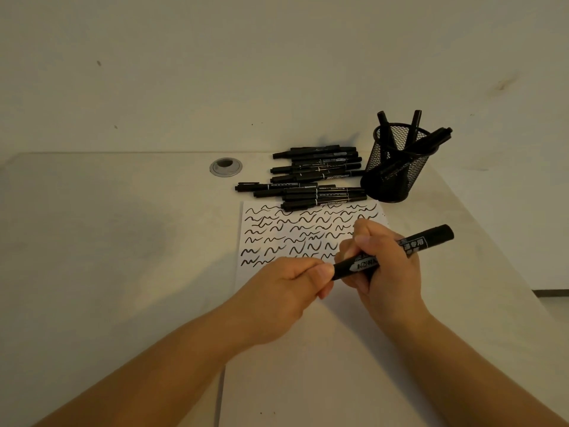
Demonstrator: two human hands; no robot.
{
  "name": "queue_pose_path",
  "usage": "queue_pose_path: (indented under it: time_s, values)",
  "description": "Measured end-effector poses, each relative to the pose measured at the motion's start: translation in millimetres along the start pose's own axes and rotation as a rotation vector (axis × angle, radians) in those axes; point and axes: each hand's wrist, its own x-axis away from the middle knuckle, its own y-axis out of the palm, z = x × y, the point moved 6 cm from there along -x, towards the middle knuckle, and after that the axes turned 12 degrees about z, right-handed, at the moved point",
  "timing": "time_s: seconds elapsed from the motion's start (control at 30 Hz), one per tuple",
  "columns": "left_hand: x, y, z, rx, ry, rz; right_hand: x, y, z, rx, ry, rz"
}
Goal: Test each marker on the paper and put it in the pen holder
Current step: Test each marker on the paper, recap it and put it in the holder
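Observation:
A thick black marker (428,240) with white lettering lies across my right hand (388,266), which grips its barrel above the paper (308,349). My left hand (286,291) pinches the marker's left end, where the cap sits; the cap itself is hidden by the fingers. The white sheet carries several rows of black squiggles on its upper part. A pile of several black markers (317,177) lies just beyond the paper. To its right stands the black mesh pen holder (397,171) with several markers leaning in it.
A round grey cable grommet (225,167) sits in the pale desk to the left of the marker pile. The desk's right edge (492,241) runs diagonally behind my right hand. A pale wall rises behind the desk.

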Motion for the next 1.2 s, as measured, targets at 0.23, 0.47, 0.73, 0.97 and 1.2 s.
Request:
queue_pose_path:
  time_s: [0.23,0.47,0.73,0.97,1.2]
  values:
    - [-4.9,-17.3,2.9,0.02,0.033,0.218,-0.2,2.7,-2.8,0.457,0.063,0.046]
    - [-15.8,-45.7,4.5,-0.085,0.005,0.343,9.8,15.9,-58.7,1.273,-1.018,-0.012]
    - [-30.2,-38.4,54.6,-0.262,0.247,0.344,-15.8,28.1,-73.7,1.4,-1.24,-0.175]
    - [-101.4,-72.7,62.7,-0.541,0.229,0.412,-81.2,-16.7,-130.5,0.963,-0.831,0.312]
    - [-195.4,-119.4,14.8,-0.853,0.066,0.42,-133.2,-57.1,-126.6,0.816,-0.504,0.458]
